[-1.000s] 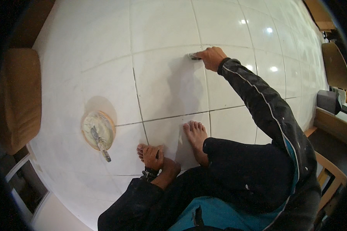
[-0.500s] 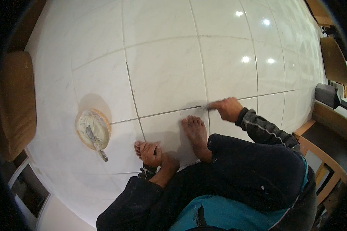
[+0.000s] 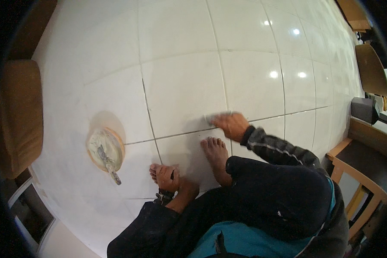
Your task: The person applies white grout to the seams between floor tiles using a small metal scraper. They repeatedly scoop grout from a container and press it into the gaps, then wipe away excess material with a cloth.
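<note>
My right hand (image 3: 231,125) is low over the floor tiles, beside a dark joint just beyond my right foot (image 3: 216,152). Its closed fingers pinch a small thin greyish piece (image 3: 209,120), too blurred to name. My left hand (image 3: 167,177) rests on top of my left foot, fingers loosely laid out and holding no tool. To the left on the floor stands an orange-rimmed bowl (image 3: 123,149) with whitish paste (image 3: 101,138) inside. A paste-smeared tool (image 3: 109,165) leans in it, its handle over the near rim.
White glossy floor tiles (image 3: 180,81) show dark open joints and paler filled ones. A brown upholstered seat (image 3: 21,116) stands at the left edge. At the right are a wooden chair (image 3: 352,172), a grey bin-like box (image 3: 364,110) and another brown chair back (image 3: 371,69).
My right hand has moved left along the joint, carrying the small thin piece with it. My left hand stays on the foot. The whole view has shifted slightly.
</note>
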Demonstrator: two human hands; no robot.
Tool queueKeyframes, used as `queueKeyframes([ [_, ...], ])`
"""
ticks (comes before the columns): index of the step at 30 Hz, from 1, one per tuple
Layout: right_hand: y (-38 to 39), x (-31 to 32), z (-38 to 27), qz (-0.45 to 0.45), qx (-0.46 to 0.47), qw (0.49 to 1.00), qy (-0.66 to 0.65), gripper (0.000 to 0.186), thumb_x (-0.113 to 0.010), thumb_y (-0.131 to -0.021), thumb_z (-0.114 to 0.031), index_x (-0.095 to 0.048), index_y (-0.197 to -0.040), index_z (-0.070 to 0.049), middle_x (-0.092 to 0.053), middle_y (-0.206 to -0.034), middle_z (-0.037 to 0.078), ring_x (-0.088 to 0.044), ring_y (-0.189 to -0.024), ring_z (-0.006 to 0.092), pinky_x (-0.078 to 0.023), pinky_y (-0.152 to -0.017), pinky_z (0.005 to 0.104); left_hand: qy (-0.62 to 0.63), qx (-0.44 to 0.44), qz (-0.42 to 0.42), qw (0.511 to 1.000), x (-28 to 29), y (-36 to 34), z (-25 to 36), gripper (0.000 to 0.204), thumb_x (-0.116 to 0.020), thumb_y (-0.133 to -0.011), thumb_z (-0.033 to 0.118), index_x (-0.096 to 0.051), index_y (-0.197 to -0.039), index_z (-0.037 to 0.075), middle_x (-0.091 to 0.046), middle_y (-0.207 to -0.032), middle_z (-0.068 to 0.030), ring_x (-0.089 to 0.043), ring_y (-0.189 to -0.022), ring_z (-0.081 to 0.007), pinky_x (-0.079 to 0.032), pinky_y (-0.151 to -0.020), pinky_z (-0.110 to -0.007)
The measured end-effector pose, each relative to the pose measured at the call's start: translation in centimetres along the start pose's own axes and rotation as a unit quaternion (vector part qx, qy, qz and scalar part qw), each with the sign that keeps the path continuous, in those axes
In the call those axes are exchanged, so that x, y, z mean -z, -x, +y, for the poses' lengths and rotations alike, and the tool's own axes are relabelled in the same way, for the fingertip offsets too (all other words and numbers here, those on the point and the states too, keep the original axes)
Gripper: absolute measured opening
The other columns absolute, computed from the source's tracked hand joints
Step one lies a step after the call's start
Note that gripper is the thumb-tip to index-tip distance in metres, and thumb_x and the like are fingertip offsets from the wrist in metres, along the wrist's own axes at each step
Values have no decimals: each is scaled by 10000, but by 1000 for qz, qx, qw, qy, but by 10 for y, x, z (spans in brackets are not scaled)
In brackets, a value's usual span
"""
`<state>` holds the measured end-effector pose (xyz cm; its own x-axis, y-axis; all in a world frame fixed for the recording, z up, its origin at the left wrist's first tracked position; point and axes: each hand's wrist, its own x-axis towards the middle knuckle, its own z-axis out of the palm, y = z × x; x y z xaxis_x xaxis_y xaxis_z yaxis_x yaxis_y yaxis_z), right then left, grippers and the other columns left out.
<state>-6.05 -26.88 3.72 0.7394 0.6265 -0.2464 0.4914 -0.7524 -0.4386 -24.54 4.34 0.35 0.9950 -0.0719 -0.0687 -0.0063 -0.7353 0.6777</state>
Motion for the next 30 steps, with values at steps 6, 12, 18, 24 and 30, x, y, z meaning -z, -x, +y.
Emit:
queueKeyframes([
  [6,18,22,-4,-101,-52,993,-43,302,-584,-816,-133,-627,-1114,-153,-695,-890,134,-671,-805,347,-539,-671,462,2,-6,7,1000,-2,2,-1,162,-621,-795,174,-708,-885,70,-678,-829,-115,-608,-831,-305,-421,-900,-446],
  [12,-27,64,62,127,-228,962,-74,284,-582,-815,-167,-616,-1097,-151,-685,-835,175,-659,-771,388,-526,-686,500,-4,-3,2,1000,-1,6,-1,163,-621,-799,184,-706,-879,69,-670,-821,-124,-602,-826,-312,-424,-889,-456],
  [18,-65,95,121,166,-335,923,91,281,-542,-823,-128,-591,-1090,-62,-674,-823,225,-666,-780,401,-534,-708,506,7,-3,-4,1000,-3,7,-3,165,-622,-802,193,-704,-873,69,-661,-814,-132,-596,-821,-320,-426,-878,-465],
  [24,-95,93,143,159,-355,915,105,280,-589,-782,-112,-581,-1054,-46,-680,-856,218,-672,-814,395,-540,-722,494,45,42,-7,998,-4,5,2,169,-622,-806,203,-702,-868,68,-653,-806,-140,-589,-816,-328,-429,-867,-475],
  [30,-126,92,121,131,-342,924,109,346,-659,-714,-119,-587,-1048,-71,-686,-869,199,-673,-837,382,-546,-730,475,15,-8,-3,1000,-8,12,-12,158,-634,-804,201,-714,-888,93,-675,-860,-109,-603,-883,-314,-400,-942,-441],
])
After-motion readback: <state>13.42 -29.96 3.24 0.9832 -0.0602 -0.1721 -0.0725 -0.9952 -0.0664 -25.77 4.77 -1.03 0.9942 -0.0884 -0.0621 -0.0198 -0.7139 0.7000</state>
